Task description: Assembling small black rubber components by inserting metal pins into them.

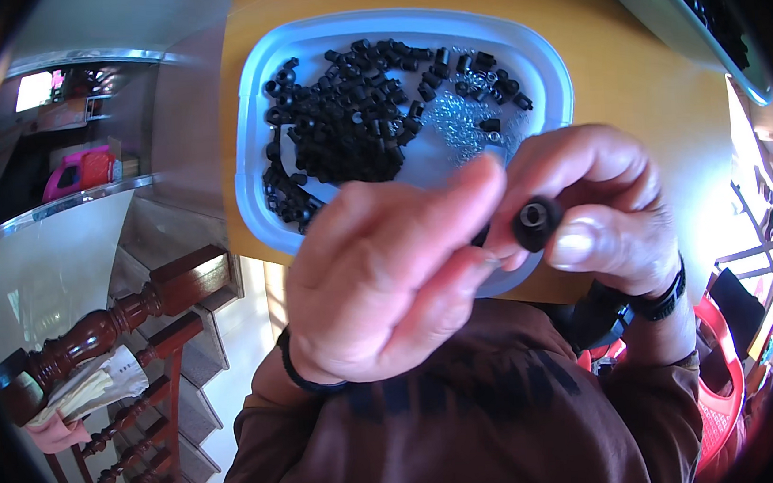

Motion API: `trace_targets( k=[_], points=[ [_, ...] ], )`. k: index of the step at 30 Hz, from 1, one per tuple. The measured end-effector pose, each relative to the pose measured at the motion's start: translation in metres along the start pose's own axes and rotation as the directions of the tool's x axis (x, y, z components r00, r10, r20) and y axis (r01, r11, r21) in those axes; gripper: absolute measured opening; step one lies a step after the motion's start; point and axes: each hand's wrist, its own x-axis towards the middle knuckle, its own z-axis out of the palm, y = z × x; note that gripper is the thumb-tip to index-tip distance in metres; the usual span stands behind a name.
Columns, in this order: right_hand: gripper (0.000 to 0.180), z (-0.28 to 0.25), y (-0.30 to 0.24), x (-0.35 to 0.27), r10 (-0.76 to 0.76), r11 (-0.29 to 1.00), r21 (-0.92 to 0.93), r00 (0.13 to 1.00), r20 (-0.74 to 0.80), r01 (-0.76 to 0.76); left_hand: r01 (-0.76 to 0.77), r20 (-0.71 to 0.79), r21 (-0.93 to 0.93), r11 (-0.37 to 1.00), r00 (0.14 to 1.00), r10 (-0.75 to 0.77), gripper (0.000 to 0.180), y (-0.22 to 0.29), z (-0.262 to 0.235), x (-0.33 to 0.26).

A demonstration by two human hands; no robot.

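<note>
Both of my hands meet over the near side of a pale blue-white plastic tub [391, 20]. My right hand [609, 197] is closed, with a small black cylindrical part [537, 221] between thumb and fingers. A pale ring with a dark hole shows in the part's end. Beside it, my left hand [389, 277] has its thumb and forefinger brought together. A bit of something dark shows between these fingertips, mostly hidden. Many loose black parts [344, 129] are heaped in the tub's left half. Small clear, shiny pieces [463, 122] are spread at its right, with several black parts among them.
The tub stands on a yellow-brown table [633, 76]. Another pale container [683, 28] with dark contents reaches in at the far right. A wooden stair railing [126, 319] stands to the left, and a red plastic chair [719, 398] to the lower right.
</note>
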Motion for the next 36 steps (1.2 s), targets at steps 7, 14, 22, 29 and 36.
trace_targets(
  k=[7, 14, 22, 29, 36],
  points=[
    [0.031, -0.02, -0.007, 0.01, -0.298, 0.931, -0.081, 0.87, 0.392, 0.355, 0.04, 0.256, 0.011, 0.999, 0.966, -0.042, 0.024, -0.017, 0.007, 0.004],
    [0.034, -0.009, -0.001, 0.002, -0.289, 0.954, -0.055, 0.953, 0.086, 0.294, -0.02, 0.475, 0.187, 0.982, 0.877, -0.073, 0.009, -0.015, 0.027, 0.005],
    [0.029, -0.012, -0.005, 0.002, -0.194, 0.978, -0.079, 0.981, 0.032, 0.196, 0.099, 0.443, 0.101, 0.99, 0.886, -0.134, 0.009, -0.014, 0.035, 0.01],
    [0.027, -0.009, -0.004, 0.002, -0.153, 0.988, 0.013, 0.987, 0.038, 0.153, 0.202, 0.405, 0.016, 0.979, 0.894, -0.191, 0.01, -0.015, 0.031, 0.011],
    [0.028, -0.008, 0.002, 0.001, -0.13, 0.985, -0.108, 0.991, 0.023, 0.132, 0.534, 0.23, -0.358, 0.766, 0.845, -0.483, 0.018, -0.013, 0.006, -0.01]
  ],
)
